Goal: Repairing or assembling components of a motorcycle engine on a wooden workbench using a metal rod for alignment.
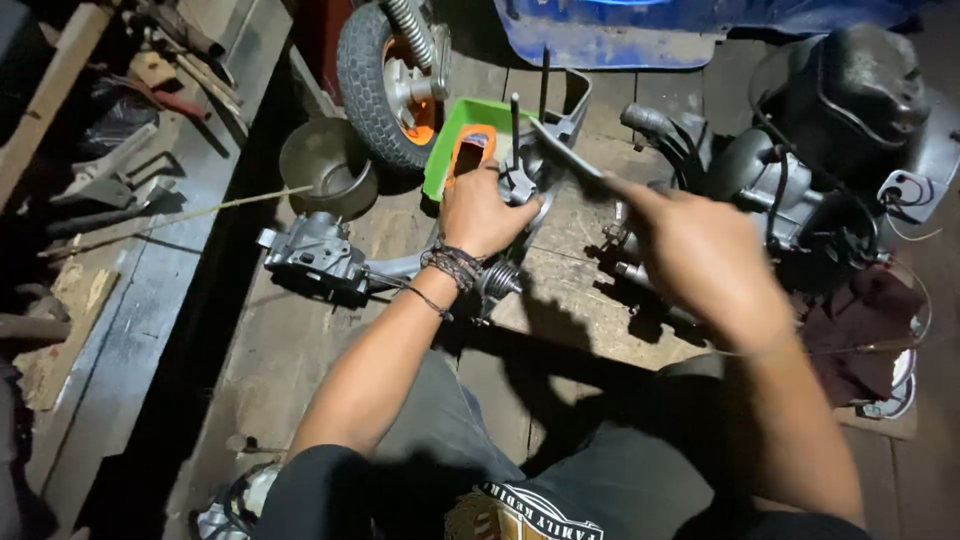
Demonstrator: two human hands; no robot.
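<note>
My left hand (483, 212), with dark braided bands at the wrist, grips a small metal engine part with upright studs (518, 170) that rests on a wooden board (580, 300). My right hand (700, 255) is blurred and holds a flat metal tool (565, 152) whose tip reaches the part from the right. A coil spring (500, 280) shows just below my left wrist.
A grey engine casing (315, 255) lies left of the board, a metal bowl (325, 160) and a small tyred wheel (385, 80) behind it. A green tray (455, 135) holds an orange item. A dark engine assembly (800, 170) and a dark red rag (860, 330) are at right.
</note>
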